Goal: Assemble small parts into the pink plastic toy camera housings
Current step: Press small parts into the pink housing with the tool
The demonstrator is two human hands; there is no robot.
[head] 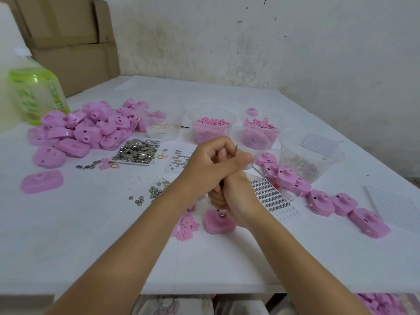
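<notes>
As the left hand point(211, 160) and right hand point(235, 195) clench 1 tool point(235, 148) over 1 pink housing point(219, 222), fingers hide most of its shaft.

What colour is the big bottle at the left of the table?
The bottle is bright green with a whitish cap, seen in the head view.

Matt white desk point(91, 235), smooth right across. The nearest pink housing point(216, 226) is smooth plastic with a soft sheen, and the heap of housings point(91, 130) far left of it has the same finish. Above it, the tool point(235, 148) shows a bare metal tip. Behind it, loose metal bits point(136, 151) glitter and clear plastic tubs point(331, 155) look glossy. Further back, the brown cardboard boxes point(68, 42) are dull, and the wall point(272, 42) is rough and stained.
</notes>
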